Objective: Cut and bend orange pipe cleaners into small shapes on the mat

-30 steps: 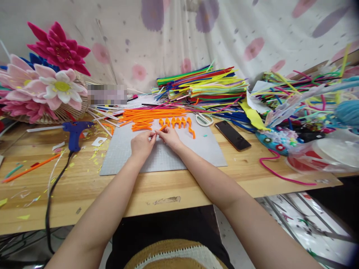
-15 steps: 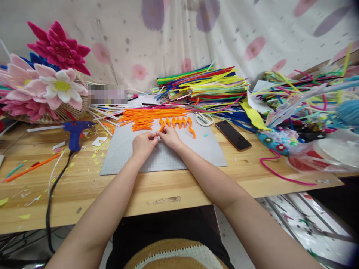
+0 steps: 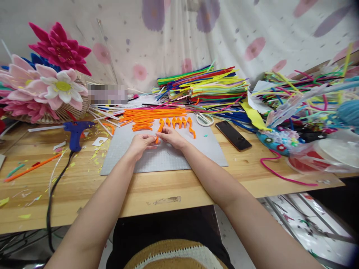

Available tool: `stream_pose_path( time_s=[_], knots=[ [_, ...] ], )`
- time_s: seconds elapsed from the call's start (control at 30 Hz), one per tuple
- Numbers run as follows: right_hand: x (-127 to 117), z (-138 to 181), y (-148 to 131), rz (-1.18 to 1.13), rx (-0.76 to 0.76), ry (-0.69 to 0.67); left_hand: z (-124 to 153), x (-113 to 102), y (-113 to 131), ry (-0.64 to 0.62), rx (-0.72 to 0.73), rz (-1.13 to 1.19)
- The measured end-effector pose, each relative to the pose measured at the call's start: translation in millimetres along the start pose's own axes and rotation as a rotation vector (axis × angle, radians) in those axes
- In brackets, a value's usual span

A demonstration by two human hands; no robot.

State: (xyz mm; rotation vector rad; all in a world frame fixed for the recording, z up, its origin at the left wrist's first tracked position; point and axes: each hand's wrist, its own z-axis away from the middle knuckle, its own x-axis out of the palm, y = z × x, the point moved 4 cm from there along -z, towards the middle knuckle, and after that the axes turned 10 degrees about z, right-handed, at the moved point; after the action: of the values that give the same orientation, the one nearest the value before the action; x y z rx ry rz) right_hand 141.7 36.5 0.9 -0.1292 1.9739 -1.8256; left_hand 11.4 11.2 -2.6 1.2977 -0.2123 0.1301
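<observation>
Head view, read from the left: the blue glue gun (image 3: 75, 131) lies at about ten o'clock of the hands, well apart from them, its cord running off the near edge of the worktop (image 3: 84, 186). A loose orange stem (image 3: 30, 168) rests nearer that left edge.

The left hand (image 3: 140, 144) has turned palm-up since a second ago and slid slightly toward the body; its fingertips pinch the lower end of the short orange pipe cleaner (image 3: 159, 130). The piece, which lay nearly flat between the hands before, now stands steeper, its top curling toward twelve o'clock. The right hand (image 3: 172, 136) grips the same piece just beside the left, fingers closed on it. That suggests the bend is being shaped rather than a new piece fetched.

The piece sits above the far middle of the grey cutting mat (image 3: 202, 153). At twelve o'clock, close by, stands the row of bent orange pieces (image 3: 179, 122), with the straight orange bundle (image 3: 151, 114) beyond. Open mat lies at six and three o'clock; scissors (image 3: 204, 119) and a phone (image 3: 232, 135) sit at two o'clock, near the mat's right edge.
</observation>
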Motion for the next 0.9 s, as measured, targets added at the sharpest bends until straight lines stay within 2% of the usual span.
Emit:
stream_pose_path(
  time_s=[0.17,0.4,0.6,0.9],
  knots=[
    [-2.6,-1.8,0.1,0.061,0.040,0.060,2.3,2.8,1.9,0.011,0.017,-0.040],
    [-3.0,0.3,-1.6,0.079,0.026,0.044,0.7,1.2,0.4,0.014,0.001,-0.048],
    [-0.6,1.1,-1.0,-0.003,-0.017,0.005,-1.7,-1.2,-2.6,-0.025,-0.026,0.026],
    [3.3,2.8,-7.3,-0.148,-0.077,-0.023,6.5,6.6,3.3,-0.091,-0.166,0.190]
  ],
)
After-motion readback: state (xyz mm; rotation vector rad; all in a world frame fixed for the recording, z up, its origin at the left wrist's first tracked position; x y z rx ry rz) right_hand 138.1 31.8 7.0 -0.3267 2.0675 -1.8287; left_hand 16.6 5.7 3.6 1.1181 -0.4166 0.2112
